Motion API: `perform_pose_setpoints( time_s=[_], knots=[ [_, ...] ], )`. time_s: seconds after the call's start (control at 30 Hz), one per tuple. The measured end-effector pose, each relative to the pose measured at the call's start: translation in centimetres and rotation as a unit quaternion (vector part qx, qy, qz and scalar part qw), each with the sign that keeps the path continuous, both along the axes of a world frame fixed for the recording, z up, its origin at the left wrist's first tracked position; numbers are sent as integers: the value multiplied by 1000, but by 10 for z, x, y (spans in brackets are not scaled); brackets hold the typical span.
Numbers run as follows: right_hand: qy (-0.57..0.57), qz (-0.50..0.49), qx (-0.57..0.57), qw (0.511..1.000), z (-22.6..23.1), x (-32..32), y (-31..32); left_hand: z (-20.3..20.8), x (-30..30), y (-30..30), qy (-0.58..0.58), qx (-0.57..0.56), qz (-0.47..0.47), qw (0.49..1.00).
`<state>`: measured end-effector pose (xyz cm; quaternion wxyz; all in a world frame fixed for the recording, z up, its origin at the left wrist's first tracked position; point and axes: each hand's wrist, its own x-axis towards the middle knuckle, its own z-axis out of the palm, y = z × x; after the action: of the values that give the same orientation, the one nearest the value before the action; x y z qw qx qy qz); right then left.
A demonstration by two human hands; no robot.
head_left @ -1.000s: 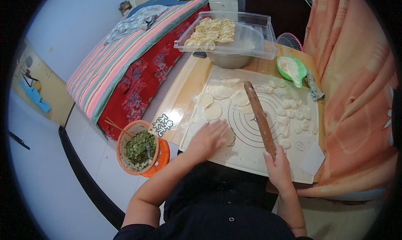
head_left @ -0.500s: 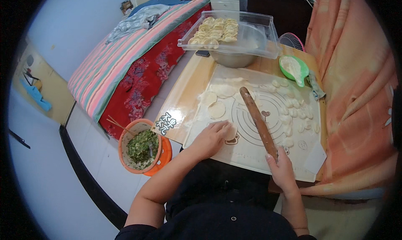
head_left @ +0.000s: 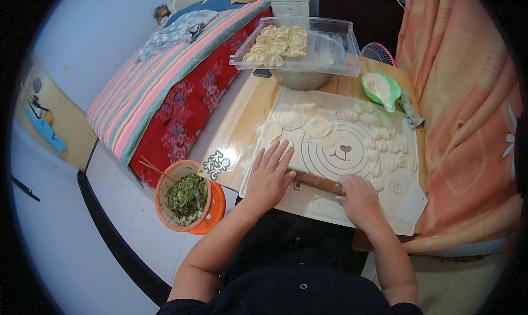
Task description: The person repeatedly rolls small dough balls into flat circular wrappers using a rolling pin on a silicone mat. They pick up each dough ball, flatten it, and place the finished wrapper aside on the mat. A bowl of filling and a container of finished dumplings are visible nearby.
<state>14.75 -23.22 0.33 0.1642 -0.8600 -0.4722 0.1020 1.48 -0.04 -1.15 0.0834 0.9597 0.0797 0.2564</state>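
Note:
A brown wooden rolling pin (head_left: pixel 319 183) lies crosswise near the front of the white pastry mat (head_left: pixel 330 97). My right hand (head_left: pixel 360 199) is closed round its right end. My left hand (head_left: pixel 267 174) is at the other end, fingers stretched out and pointing away from me, its thumb beside the pin; the palm hides that end. Any dough under the pin or the left palm is hidden. Just beyond the hands lie several thin round dough wrappers (head_left: pixel 318 128), some overlapping. Small dough pieces (head_left: pixel 385 145) are scattered on the mat's right side.
A clear plastic tray (head_left: pixel 335 64) of dumplings rests on a metal bowl (head_left: pixel 302 81) at the back. A green scoop (head_left: pixel 388 97) holds flour. A white scraper (head_left: pixel 412 210) lies front right. Lower left stands a tub (head_left: pixel 159 199) of green filling with chopsticks. An orange curtain (head_left: pixel 462 150) hangs right.
The rolling pin has swung from pointing away to lying crosswise near me. My left hand has left the dough wrapper and spread out at the pin's left end; my right hand stays on the pin.

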Motion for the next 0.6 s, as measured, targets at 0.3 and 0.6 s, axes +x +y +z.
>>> perform_pose_setpoints(
  time_s=[0.3, 0.6],
  knots=[
    [-111, -26, 28, 993, -30, 27, 36, -27, -1, 19, 127, 16, 43, 991],
    [-100, 15, 62, 993, -16, -4, 3, -28, -34, 2, 142, -7, 6, 990]
  ],
)
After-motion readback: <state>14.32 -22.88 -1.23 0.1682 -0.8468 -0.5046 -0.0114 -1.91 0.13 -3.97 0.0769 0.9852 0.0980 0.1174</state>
